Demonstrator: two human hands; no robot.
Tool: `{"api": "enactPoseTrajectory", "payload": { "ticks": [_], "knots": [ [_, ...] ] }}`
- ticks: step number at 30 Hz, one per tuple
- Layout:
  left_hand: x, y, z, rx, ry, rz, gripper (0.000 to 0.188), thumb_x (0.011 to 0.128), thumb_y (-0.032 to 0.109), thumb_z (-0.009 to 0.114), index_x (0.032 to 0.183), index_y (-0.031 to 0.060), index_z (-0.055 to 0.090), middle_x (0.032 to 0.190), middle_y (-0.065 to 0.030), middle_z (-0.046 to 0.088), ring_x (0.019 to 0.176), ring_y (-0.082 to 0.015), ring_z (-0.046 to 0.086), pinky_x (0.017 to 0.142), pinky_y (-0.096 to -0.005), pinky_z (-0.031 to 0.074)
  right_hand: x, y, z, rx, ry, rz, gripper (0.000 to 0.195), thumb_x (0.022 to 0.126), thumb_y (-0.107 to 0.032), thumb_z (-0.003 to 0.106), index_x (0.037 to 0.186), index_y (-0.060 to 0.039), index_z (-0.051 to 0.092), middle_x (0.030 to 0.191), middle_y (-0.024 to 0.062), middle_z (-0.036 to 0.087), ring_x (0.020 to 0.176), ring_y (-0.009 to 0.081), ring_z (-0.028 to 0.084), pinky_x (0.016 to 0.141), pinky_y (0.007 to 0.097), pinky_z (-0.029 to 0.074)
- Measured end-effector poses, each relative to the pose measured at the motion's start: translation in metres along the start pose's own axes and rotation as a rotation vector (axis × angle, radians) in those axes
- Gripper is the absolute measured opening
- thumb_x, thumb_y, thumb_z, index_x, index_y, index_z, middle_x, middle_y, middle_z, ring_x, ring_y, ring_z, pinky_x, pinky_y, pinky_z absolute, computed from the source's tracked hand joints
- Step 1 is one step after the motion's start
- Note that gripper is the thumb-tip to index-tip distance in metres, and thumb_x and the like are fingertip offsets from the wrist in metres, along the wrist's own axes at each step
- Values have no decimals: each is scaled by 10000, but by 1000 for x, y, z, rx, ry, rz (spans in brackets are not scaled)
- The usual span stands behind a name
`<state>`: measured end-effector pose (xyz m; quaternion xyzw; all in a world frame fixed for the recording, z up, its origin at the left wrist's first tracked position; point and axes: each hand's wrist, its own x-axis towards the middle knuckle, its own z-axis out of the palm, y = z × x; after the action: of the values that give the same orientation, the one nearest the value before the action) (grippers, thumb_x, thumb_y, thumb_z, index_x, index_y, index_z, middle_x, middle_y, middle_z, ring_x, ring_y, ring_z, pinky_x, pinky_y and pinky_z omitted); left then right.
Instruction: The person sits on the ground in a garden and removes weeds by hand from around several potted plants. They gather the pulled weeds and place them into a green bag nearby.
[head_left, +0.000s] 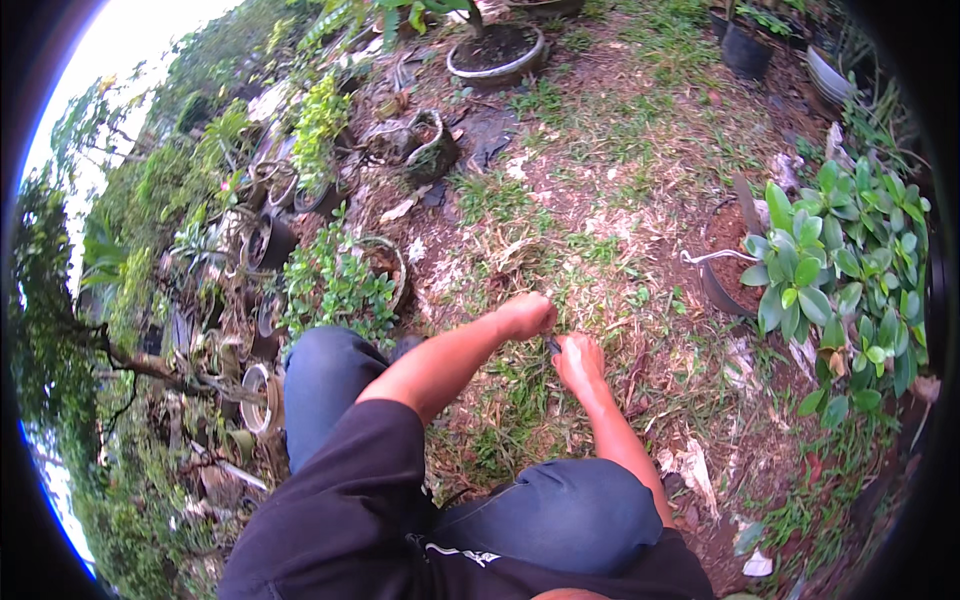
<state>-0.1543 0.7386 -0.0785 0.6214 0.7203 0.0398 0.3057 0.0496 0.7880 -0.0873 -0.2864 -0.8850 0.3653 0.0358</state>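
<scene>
In front of my knees, low over the patchy grass (525, 382), my two hands are close together. My left hand (527, 316) is curled into a fist; whether anything is inside it cannot be seen. Just below and to its right, my right hand (581, 363) grips a small dark object (553, 346), perhaps a tool handle. Most of that object is hidden by the fingers. Dry cut stalks (517, 253) and green blades lie around both hands.
A leafy shrub (806, 277) grows by a brown pot (724, 289) on the right. Left of my hands stands a round pot (401, 274) beside a small-leaved bush (330, 289). Further ahead are a cylindrical planter (433, 156) and a wide bonsai pot (499, 73). Several more pots line the left side.
</scene>
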Motion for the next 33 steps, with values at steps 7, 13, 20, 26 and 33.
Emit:
{"api": "enactPoseTrajectory", "payload": {
  "ticks": [7,13,20,26,33],
  "knots": [
    [45,10,-127,529,-344,-85,264,843,73,667,1074,160,762,1086,-118,756,1070,-305,715,920,-425,569,-32,46,-54,181,75,-83,328,792,-127,774,1106,-39,742,927,194,690,932,389,673,837,489,524],
    [138,42,-158,831,-611,-104,725,787,56,679,1487,179,532,1350,-153,656,1229,-312,645,1013,-429,537,-96,83,-74,331,278,137,364,756,-96,794,1101,-3,725,781,167,624,696,311,613,684,408,500],
    [169,93,-140,558,-371,318,721,848,122,741,1514,177,467,1439,-143,563,1278,-346,588,1065,-470,494,-137,79,-96,322,403,444,418,793,-91,789,1174,48,689,852,169,673,744,297,654,712,415,515],
    [193,106,-147,725,-661,426,619,855,169,716,1454,175,558,1298,-136,674,1219,-325,639,995,-485,527,-145,51,-137,107,244,507,383,817,-146,787,1172,-20,715,833,165,653,755,318,642,722,430,511],
    [271,58,-137,708,-307,337,432,820,224,793,1243,151,741,1305,-53,709,1221,-268,666,927,-483,519,-119,-15,-195,-220,-112,540,519,837,-203,792,1298,-8,653,1154,203,705,1122,379,648,974,450,516]
  ]
}}
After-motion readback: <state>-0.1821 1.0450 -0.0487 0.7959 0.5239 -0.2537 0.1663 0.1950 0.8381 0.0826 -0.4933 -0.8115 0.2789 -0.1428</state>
